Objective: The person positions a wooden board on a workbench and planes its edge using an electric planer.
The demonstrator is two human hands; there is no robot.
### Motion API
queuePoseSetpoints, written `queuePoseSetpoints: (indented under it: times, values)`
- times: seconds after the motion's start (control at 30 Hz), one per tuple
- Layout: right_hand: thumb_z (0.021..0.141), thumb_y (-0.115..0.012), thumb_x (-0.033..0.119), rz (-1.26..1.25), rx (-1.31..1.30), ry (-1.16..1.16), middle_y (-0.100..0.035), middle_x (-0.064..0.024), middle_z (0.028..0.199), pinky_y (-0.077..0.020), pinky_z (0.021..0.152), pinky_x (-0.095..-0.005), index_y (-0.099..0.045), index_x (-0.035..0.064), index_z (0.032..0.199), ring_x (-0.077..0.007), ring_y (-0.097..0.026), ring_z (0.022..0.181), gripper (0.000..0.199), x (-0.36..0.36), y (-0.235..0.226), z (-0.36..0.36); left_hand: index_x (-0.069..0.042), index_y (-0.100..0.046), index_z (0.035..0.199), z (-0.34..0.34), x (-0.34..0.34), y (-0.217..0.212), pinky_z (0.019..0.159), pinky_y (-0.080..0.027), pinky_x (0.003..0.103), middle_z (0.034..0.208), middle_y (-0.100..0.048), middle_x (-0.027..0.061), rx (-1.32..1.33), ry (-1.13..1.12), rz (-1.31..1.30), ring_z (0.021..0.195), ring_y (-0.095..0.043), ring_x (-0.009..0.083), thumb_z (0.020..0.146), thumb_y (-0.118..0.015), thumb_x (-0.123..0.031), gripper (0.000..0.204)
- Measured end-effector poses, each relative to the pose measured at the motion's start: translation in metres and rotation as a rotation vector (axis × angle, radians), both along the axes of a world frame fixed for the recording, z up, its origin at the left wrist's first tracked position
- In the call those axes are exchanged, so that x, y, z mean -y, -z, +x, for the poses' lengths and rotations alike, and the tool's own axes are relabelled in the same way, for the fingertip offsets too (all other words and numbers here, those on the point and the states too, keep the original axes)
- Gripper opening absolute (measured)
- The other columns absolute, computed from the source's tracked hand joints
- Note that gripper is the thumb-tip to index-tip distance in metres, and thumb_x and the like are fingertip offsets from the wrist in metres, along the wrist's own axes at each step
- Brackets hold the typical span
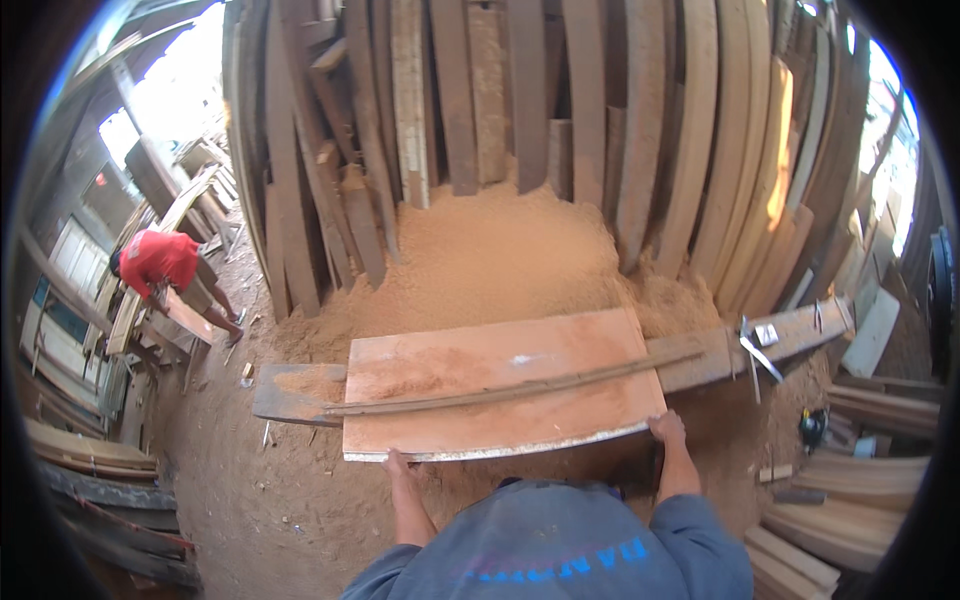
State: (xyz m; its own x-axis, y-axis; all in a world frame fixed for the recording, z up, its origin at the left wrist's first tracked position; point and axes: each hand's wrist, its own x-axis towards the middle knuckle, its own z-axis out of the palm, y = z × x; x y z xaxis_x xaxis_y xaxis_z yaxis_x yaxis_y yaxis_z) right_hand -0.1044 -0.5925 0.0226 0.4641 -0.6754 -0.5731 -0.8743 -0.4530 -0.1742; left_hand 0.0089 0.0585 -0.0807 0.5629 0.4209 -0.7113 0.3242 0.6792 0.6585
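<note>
A wide, reddish wooden panel (pixel 450 435) with a pale near edge lies across a long plank (pixel 690 372). Sawdust is scattered over its top, and a thin wooden strip (pixel 510 387) rests lengthwise on it, reaching past both sides. My left hand (pixel 398 461) grips the panel's near edge toward its left corner, fingers curled at the rim. At the near right corner, my right hand (pixel 668 428) has closed round the edge. The undersides of the panel and some of my fingers are hidden.
Beyond the panel rises a sawdust heap (pixel 510 240), backed by upright boards (pixel 460 100). Metal pieces (pixel 760 350) lie on the plank's right end. Stacked timber (pixel 850 500) and a dark green tool (pixel 813 428) are at right. A co-worker in red (pixel 165 260) bends over boards at far left.
</note>
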Motion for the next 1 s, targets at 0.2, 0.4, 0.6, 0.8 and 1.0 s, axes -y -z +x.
queuePoseSetpoints:
  times: [0.2,0.4,0.6,0.8,1.0]
  values:
    - [0.088,-0.068,0.063,0.104,0.077,0.053,-0.049,-0.0286,0.152,-0.0404,0.116,-0.0529,-0.047,-0.002,0.147,-0.0451,-0.044,0.144,0.09,0.015,0.012,0.03,-0.006,-0.047,0.14,-0.002,0.0,-0.008,0.09,-0.059,0.057,0.127,-0.062,0.0216,-0.072,0.112,0.064,0.107,-0.067,0.0397,0.109,-0.047,-0.049,0.054]
    - [0.085,-0.07,0.066,-0.008,0.095,0.139,-0.047,-0.0285,0.152,-0.0387,0.117,-0.0525,-0.039,-0.0034,0.148,-0.0433,-0.045,0.142,0.098,-0.013,0.014,0.037,0.001,-0.034,0.144,0.0,0.004,-0.007,0.085,-0.063,0.062,0.132,-0.057,0.029,-0.178,0.211,0.08,0.105,-0.068,0.0476,0.108,-0.053,-0.041,0.058]
    - [0.084,-0.071,0.066,-0.015,0.085,0.124,-0.048,-0.0301,0.15,-0.0389,0.116,-0.0517,-0.039,-0.0055,0.146,-0.0432,-0.047,0.141,0.1,-0.011,0.008,0.028,0.0,-0.026,0.147,-0.005,-0.011,0.008,0.085,-0.061,0.066,0.133,-0.054,0.0305,-0.076,0.236,0.046,0.106,-0.068,0.0481,0.108,-0.054,-0.036,0.06]
    - [0.083,-0.071,0.067,0.014,0.107,0.057,-0.048,-0.0341,0.148,-0.0443,0.113,-0.0511,-0.037,-0.0083,0.145,-0.0479,-0.049,0.138,0.103,0.006,0.046,0.013,-0.001,-0.036,0.142,-0.007,-0.008,-0.003,0.09,-0.06,0.063,0.13,-0.056,0.0245,-0.092,0.224,0.122,0.106,-0.067,0.0453,0.108,-0.054,-0.037,0.053]
    - [0.103,-0.06,0.043,0.19,0.783,0.422,-0.068,-0.018,0.09,-0.0496,0.08,-0.0438,-0.068,-0.0102,0.104,-0.0247,-0.063,0.086,0.054,0.029,0.102,-0.01,-0.002,-0.039,0.146,-0.01,0.009,-0.046,0.085,-0.055,0.059,0.135,-0.058,0.0232,-0.258,0.25,0.216,0.11,-0.066,0.046,0.102,-0.06,-0.05,0.068]
